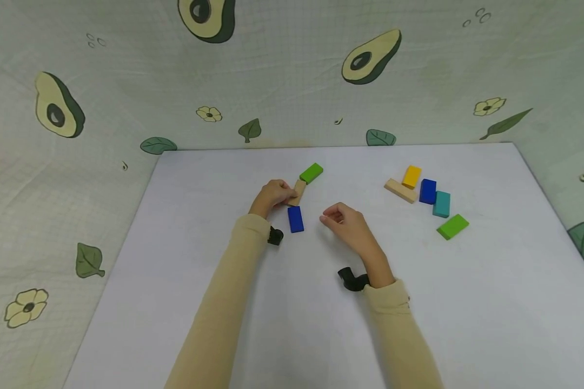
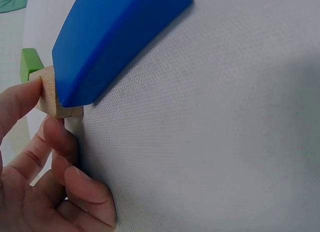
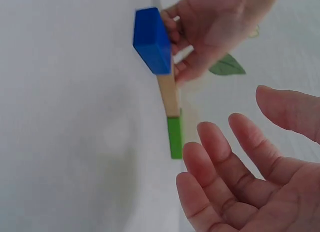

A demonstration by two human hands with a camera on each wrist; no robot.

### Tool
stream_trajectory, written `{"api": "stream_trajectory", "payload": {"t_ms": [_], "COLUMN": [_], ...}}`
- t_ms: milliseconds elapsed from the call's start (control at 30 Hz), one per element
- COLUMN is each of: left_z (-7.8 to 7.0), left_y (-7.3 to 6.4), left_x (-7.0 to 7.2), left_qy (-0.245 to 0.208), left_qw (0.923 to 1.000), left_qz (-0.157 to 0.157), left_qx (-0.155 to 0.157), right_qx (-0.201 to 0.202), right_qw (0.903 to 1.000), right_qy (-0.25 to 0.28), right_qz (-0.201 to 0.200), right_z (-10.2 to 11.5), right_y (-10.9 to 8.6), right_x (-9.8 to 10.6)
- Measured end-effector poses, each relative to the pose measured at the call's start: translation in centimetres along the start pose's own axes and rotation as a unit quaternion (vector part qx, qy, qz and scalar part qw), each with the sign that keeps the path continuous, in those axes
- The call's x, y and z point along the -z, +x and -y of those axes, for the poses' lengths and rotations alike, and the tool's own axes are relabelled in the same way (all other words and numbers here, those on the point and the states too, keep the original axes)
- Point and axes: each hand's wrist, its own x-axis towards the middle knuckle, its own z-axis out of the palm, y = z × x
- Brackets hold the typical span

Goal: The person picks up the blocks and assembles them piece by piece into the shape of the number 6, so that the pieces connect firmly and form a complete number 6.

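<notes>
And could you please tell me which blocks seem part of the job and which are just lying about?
Seemingly in use:
wooden block, pinched in the left grip
green block beyond its far end
blue block by its near end

Seemingly lying about, to the right:
yellow block
second wooden block
second blue block
teal block
second green block

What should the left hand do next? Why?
Probably release the plain rectangular wooden block: the left hand pinches it, but its far end appears to meet the green rectangular block and its near end sits by the blue rectangular block.
</notes>
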Motion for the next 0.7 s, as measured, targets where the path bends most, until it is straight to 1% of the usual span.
{"api": "stream_trajectory", "payload": {"t_ms": [133, 267, 367, 533, 700], "left_z": [0.0, 0.0, -0.1, -0.1, 0.1], "left_y": [0.1, 0.0, -0.2, -0.4, -0.2], "left_x": [0.0, 0.0, 0.0, 0.0, 0.0], "left_qy": [-0.002, -0.003, -0.004, -0.007, -0.002], "left_qw": [1.0000, 1.0000, 1.0000, 1.0000, 1.0000], "left_qz": [0.002, 0.002, 0.000, -0.001, -0.001], "left_qx": [-0.002, 0.001, -0.001, -0.003, -0.003], "right_qx": [-0.001, -0.009, -0.028, -0.058, -0.077], "right_qw": [0.9996, 0.9988, 0.9978, 0.9941, 0.9896], "right_qy": [0.002, 0.005, 0.004, -0.001, 0.003], "right_qz": [-0.030, -0.048, -0.060, -0.092, -0.121], "right_z": [-0.4, -0.8, -1.2, -1.9, -3.1], "right_y": [-0.9, -1.8, -2.4, -3.4, -4.2], "right_x": [1.5, 3.1, 4.2, 6.0, 7.3]}}
